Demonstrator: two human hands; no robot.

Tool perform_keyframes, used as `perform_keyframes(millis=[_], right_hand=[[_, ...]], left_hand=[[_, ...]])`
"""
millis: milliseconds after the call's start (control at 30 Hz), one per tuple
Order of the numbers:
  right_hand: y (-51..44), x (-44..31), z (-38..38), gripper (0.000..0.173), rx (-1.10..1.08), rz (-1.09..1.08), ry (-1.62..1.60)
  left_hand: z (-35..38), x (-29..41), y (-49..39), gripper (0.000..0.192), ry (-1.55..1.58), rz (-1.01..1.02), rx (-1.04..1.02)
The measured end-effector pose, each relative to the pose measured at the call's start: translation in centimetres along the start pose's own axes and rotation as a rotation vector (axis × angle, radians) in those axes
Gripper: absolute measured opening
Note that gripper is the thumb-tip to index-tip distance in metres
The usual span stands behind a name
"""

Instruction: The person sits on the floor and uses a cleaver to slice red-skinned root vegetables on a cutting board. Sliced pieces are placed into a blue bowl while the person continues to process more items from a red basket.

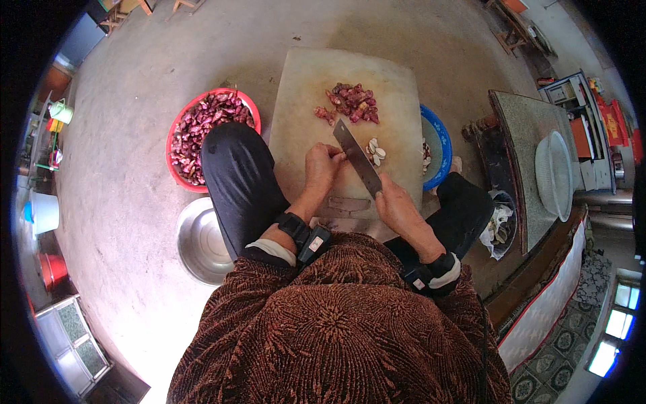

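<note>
In my right hand [402, 212] is the handle of a kitchen knife [357, 157] with a broad, dark rectangular blade. The blade slants up and left over a worn, pale cutting board [303, 96]. My left hand [323, 165] is on the board's near left part, its thumb and fingertips pinched together close to the blade; whether a small piece is between them cannot be made out. Several white slices [376, 151] lie just right of the blade. Beyond its tip is a pile of knobbly purple-red tubers [354, 102], with a few smaller pieces [324, 115] beside it.
A red basin [171, 169] heaped with purple-red tubers stands left of the board, by my left knee. Nearer me is a steel basin [204, 242]. A blue-rimmed basin [443, 136] holding some slices is partly under the board's right side. Farther right stands a low table [515, 151] bearing a white colander [552, 177].
</note>
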State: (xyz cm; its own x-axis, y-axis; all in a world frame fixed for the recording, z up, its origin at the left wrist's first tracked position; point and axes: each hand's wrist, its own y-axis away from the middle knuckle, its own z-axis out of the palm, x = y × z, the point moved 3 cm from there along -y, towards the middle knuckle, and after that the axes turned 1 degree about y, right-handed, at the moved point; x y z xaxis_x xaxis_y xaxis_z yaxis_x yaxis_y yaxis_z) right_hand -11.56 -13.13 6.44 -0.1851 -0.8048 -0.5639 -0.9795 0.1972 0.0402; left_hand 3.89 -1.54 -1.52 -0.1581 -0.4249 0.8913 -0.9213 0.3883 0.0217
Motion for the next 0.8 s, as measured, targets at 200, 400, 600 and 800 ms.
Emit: perform_keyframes(millis=[200,400,600,800], right_hand=[[-0.2,-0.4,-0.5,0.031,-0.069,0.059,-0.016],[-2.1,0.0,1.8,0.038,-0.047,0.005,0.1],[-1.7,0.8,1.5,0.032,-0.006,0.103,0.015],[-0.4,0.1,0.1,0.041,-0.021,0.053,0.003]], left_hand=[[0.2,-0.6,-0.2,0.017,-0.009,0.051,-0.04],[0.7,-1.2,-0.5,0.016,-0.042,0.033,-0.001],[0.2,-0.4,0.0,0.024,-0.007,0.08,0.062],[0.6,-1.0,-0.1,0.016,0.048,-0.031,0.009]])
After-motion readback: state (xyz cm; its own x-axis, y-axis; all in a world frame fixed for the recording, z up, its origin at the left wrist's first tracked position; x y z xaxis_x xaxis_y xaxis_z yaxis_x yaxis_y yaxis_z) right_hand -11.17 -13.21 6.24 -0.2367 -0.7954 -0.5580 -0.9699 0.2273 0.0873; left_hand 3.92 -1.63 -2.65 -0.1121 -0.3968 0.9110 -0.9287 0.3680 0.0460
